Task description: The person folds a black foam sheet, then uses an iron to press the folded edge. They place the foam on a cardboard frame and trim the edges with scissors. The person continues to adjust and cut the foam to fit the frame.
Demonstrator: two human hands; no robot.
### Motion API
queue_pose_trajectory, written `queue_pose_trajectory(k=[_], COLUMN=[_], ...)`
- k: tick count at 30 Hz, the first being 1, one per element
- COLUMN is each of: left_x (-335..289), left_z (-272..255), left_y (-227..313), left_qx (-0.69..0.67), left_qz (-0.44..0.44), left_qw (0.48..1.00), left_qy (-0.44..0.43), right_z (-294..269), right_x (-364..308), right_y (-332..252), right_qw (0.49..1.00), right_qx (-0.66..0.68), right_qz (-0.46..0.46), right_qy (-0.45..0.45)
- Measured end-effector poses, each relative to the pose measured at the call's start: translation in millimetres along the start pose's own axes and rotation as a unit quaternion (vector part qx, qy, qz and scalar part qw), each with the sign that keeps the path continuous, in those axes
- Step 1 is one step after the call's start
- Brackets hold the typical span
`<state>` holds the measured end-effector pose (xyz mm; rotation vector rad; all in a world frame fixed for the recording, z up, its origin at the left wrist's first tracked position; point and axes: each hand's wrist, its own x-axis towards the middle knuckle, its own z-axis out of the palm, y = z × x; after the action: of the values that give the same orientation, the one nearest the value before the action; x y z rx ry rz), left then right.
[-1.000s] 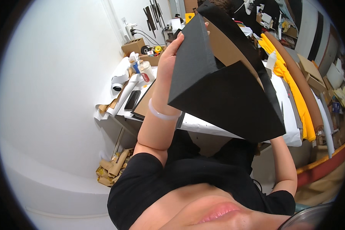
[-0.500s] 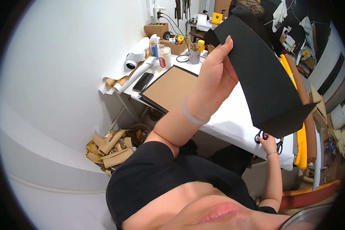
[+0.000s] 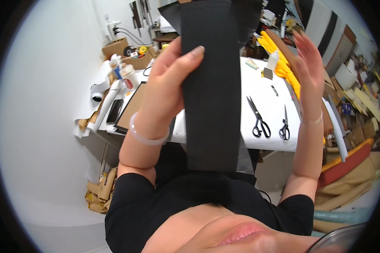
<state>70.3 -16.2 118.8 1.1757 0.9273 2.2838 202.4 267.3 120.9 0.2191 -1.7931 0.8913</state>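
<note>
My left hand (image 3: 168,80) is closed on a long, stiff black sheet (image 3: 212,97), its thumb on the facing side and the other fingers largely hidden behind. The sheet hangs upright in front of my chest, with dark flaps spreading at its top and a shiny dark fold at its lower right. To the right, my right hand (image 3: 310,69) is raised with fingers stretched up, holding nothing. Below it on the white table lie large black-handled scissors (image 3: 259,122) and a smaller pair of scissors (image 3: 285,128).
The white table (image 3: 270,145) carries a phone (image 3: 115,110), a brown board (image 3: 131,107), paper rolls (image 3: 107,99) and a white bottle (image 3: 273,60). Yellow material (image 3: 286,69) lines its right side. Crumpled brown paper (image 3: 101,192) fills the floor at left.
My right hand has let go of the scissors at the table's front edge and risen. My left hand has brought the black sheet leftward and turned it upright. The view has shifted right.
</note>
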Motion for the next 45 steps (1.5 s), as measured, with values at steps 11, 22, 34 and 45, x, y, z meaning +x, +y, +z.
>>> queue_pose_trajectory(k=[11,22,34,45], left_x=[20,19,29,39], left_z=[-3,-9,-1,5], left_y=[17,21,22,12], left_qx=[-0.078,-0.041,-0.045,0.065], left_qz=[-0.132,-0.141,-0.073,-0.026], left_qw=[0.988,0.989,0.996,0.997], left_qy=[-0.013,0.019,-0.027,-0.012], right_z=[73,79,72,73], right_x=[90,81,85,83], right_y=[-8,4,13,11], right_qw=[0.969,0.986,0.982,0.981], right_qx=[0.026,-0.003,0.018,0.058], right_qz=[0.121,0.079,0.119,0.105], right_qy=[-0.212,-0.150,-0.142,-0.154])
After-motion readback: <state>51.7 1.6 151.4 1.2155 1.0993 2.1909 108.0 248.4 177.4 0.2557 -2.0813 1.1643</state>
